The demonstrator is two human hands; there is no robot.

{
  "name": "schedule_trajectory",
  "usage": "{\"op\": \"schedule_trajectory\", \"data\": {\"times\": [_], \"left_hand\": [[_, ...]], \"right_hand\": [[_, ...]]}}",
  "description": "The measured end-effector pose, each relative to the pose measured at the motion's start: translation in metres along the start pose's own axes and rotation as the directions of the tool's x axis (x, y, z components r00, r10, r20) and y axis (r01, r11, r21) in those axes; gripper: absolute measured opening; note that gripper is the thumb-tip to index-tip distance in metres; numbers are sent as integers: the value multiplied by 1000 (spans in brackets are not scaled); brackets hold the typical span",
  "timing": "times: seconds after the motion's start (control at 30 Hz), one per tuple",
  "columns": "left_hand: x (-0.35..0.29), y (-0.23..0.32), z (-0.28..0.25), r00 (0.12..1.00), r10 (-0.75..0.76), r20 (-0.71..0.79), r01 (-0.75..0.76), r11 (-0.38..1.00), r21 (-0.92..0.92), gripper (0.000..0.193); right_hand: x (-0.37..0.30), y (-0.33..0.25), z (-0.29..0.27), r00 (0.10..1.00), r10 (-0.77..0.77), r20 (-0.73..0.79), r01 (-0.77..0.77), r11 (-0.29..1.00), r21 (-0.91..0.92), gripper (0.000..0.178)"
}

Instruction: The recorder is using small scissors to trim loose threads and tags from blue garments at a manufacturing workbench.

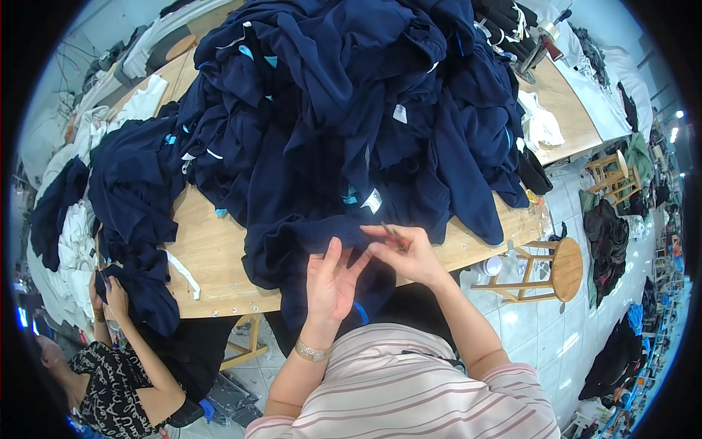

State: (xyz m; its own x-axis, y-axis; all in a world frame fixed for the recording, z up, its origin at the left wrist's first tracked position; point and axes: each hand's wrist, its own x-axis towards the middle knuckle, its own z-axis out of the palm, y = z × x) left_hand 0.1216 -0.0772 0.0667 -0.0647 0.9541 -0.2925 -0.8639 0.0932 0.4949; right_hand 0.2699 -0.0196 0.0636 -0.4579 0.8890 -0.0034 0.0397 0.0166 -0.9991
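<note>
A navy blue fabric garment hangs over the table's near edge in front of me. My left hand is against it, palm turned up, thumb raised and fingers stretched apart; nothing shows in its grasp. Close beside its fingertips, my right hand is closed around small dark thread snips, mostly covered by the fingers. Whether the right fingertips also pinch a thread is too small to tell. A white label lies on the navy cloth just beyond my hands.
A large heap of navy garments covers most of the wooden table. At left, a co-worker's hands hold navy cloth. A wooden stool stands right of the table. White cloth lies at the far right.
</note>
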Motion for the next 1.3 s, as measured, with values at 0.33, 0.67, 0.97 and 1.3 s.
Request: {"op": "schedule_trajectory", "data": {"times": [0.33, 0.67, 0.97, 1.3], "left_hand": [[0, -3, -2, 991, 130, 27, -127, 987, -102, 16], [-3, -15, -5, 932, 357, -62, -345, 926, 153, 15], [-2, -10, -3, 950, 298, -95, -286, 950, 126, 17], [-1, 0, -2, 962, 259, -81, -251, 963, 95, 23]], "right_hand": [[3, -2, 11, 984, -167, -54, 141, 937, -320, 15], [0, -13, 26, 798, -601, -41, 446, 635, -631, 35], [0, -10, 30, 969, -72, -235, 70, 997, -14, 8], [-4, -12, 6, 992, -23, -121, 56, 961, 271, 18]]}}
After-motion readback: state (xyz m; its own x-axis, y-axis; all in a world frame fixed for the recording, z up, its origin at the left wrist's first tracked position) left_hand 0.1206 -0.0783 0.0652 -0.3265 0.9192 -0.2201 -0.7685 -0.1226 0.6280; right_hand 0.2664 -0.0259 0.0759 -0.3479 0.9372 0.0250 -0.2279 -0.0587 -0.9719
